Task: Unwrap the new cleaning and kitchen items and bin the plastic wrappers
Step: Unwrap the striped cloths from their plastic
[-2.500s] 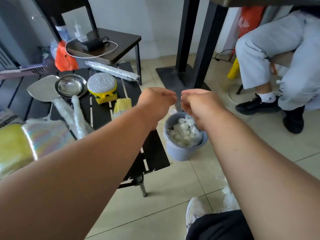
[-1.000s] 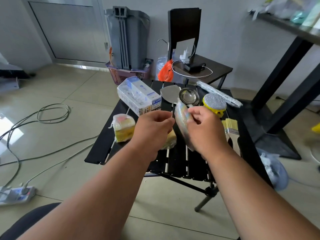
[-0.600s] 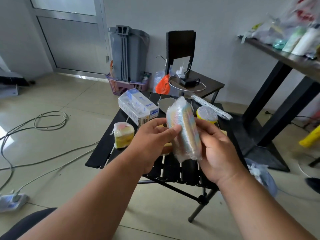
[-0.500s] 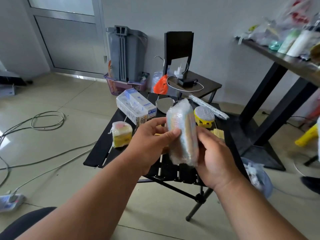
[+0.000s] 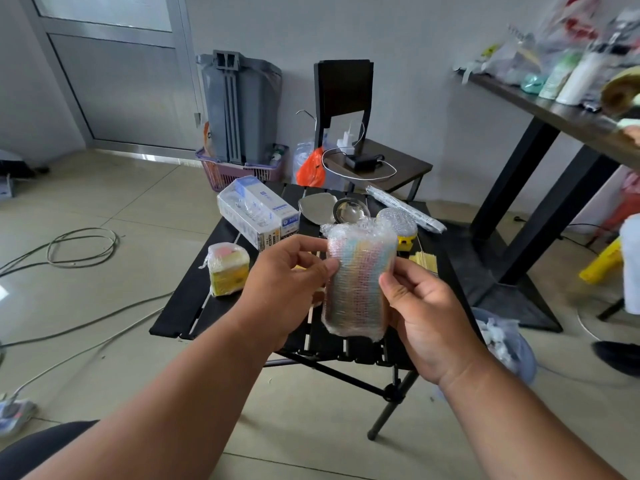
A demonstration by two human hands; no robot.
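Both hands, left hand (image 5: 291, 271) and right hand (image 5: 420, 306), had turned the plastic-wrapped rainbow-striped sponge pack (image 5: 358, 282) broad face forward, fingers pinching its edges, unwrapping about to begin

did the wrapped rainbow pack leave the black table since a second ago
Yes. The wrapped pack has been lifted off the black table; both hands hold it above it.

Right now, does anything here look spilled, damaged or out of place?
Nothing looks damaged. The left hand and right hand hold a sponge pack still sealed in plastic. One oddity: the grey bin on the floor is heaped with wrappers, close to overflowing. Cables also lie loose across the floor.
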